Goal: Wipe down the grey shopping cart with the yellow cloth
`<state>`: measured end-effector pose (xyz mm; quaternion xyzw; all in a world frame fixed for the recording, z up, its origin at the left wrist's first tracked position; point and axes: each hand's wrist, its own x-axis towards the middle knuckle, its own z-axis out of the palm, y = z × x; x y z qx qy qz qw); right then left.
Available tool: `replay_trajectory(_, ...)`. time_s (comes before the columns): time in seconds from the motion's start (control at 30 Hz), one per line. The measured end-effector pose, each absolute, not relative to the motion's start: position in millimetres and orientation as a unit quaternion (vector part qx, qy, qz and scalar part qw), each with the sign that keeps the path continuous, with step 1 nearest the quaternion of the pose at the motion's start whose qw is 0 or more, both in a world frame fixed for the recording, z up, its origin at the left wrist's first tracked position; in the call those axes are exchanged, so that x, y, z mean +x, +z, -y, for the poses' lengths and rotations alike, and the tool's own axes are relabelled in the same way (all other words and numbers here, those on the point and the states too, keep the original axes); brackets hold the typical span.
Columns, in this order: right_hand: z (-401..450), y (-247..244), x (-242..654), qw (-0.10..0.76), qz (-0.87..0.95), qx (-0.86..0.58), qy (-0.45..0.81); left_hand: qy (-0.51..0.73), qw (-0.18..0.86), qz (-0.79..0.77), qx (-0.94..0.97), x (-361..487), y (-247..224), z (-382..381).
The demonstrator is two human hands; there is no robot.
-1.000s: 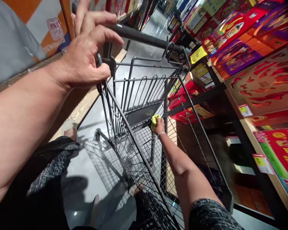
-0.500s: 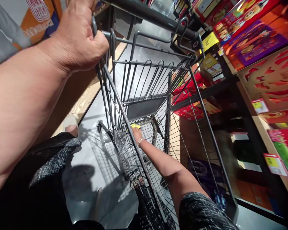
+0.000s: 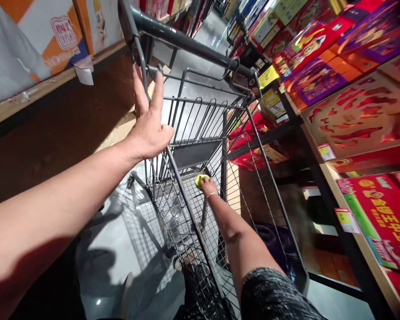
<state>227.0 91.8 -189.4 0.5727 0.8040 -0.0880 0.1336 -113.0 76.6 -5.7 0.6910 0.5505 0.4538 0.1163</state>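
Your right hand (image 3: 209, 186) presses a yellow cloth (image 3: 201, 178) against the cart's (image 3: 200, 146) mesh floor, deep inside the basket; a finger or your bracelet could snag in the wire. Farther up, your left hand (image 3: 150, 124) rests open-fingered on the left rim, not gripping, so the cart could roll toward the right-hand shelves (image 3: 350, 133).
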Motion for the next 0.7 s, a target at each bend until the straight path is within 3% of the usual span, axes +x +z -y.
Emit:
replay_trajectory(0.1,-144.9,-121.9,256.5,0.115,-0.797,0.593,-0.005,0.436,0.113,-0.567,0.689,-107.1,-4.7,-77.8)
replay_trajectory(0.2,-193.4,-53.4,271.7,-0.021,-0.804,0.569,0.169,0.443,-0.023,-0.573,0.689,-114.1,2.8,-79.8)
replay_trajectory(0.3,-214.6,-31.2,273.0,-0.066,-0.802,0.555,0.212,0.411,-0.109,-0.482,0.766,-120.5,16.6,-81.8)
replay_trajectory(0.43,-181.2,-94.4,264.2,0.049,-0.823,0.550,0.131,0.222,-0.003,-0.362,0.905,-120.1,23.8,-90.8)
replay_trajectory(0.57,-105.6,-184.8,256.3,0.211,-0.761,0.613,-0.036,0.179,0.020,-0.415,0.892,-119.5,17.1,-98.8)
replay_trajectory(0.7,-32.6,-235.0,230.0,0.217,-0.724,0.646,-0.108,0.184,0.045,-0.427,0.884,-121.3,17.5,-100.0)
